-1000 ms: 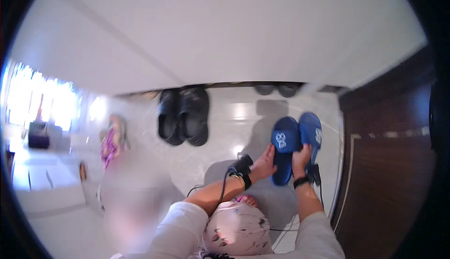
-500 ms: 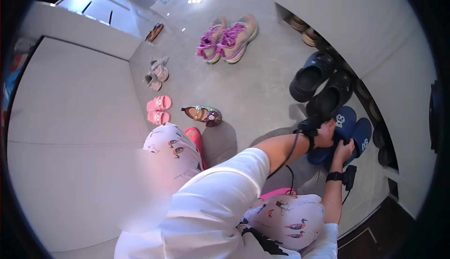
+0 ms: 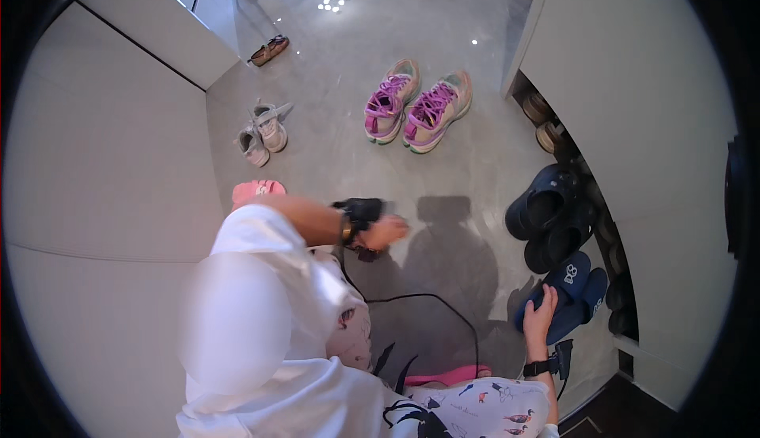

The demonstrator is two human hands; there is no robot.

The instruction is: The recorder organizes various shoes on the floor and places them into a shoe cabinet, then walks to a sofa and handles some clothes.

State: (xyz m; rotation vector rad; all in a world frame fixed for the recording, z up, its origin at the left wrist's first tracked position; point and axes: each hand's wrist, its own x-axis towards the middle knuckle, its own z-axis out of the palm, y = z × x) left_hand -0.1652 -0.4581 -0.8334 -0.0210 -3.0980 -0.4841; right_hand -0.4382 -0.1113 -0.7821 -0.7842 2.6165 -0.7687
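Note:
My right hand (image 3: 540, 315) rests against the side of a pair of navy blue slides (image 3: 564, 318), its fingers stretched out rather than wrapped round them. Just beyond the slides is a pair of black clogs (image 3: 546, 200). My left hand (image 3: 385, 234) is over the floor at the middle left, smeared by motion, so its fingers are hard to read. Below its wrist shows a dark bit of the small strapped shoe (image 3: 367, 255), the rest hidden by my arm. Part of a pink child's slide (image 3: 258, 190) shows above my left forearm.
Beige and purple sneakers (image 3: 418, 105) stand ahead, small grey shoes (image 3: 264, 133) and a brown shoe (image 3: 269, 51) farther left. White cabinets (image 3: 119, 145) flank both sides; more shoes (image 3: 548, 135) sit under the right one. A black cable (image 3: 443, 298) hangs between my arms.
My left hand has left the blue slides and swung left to near the strapped shoe. My right hand has loosened to lie along the slides. The view has shifted.

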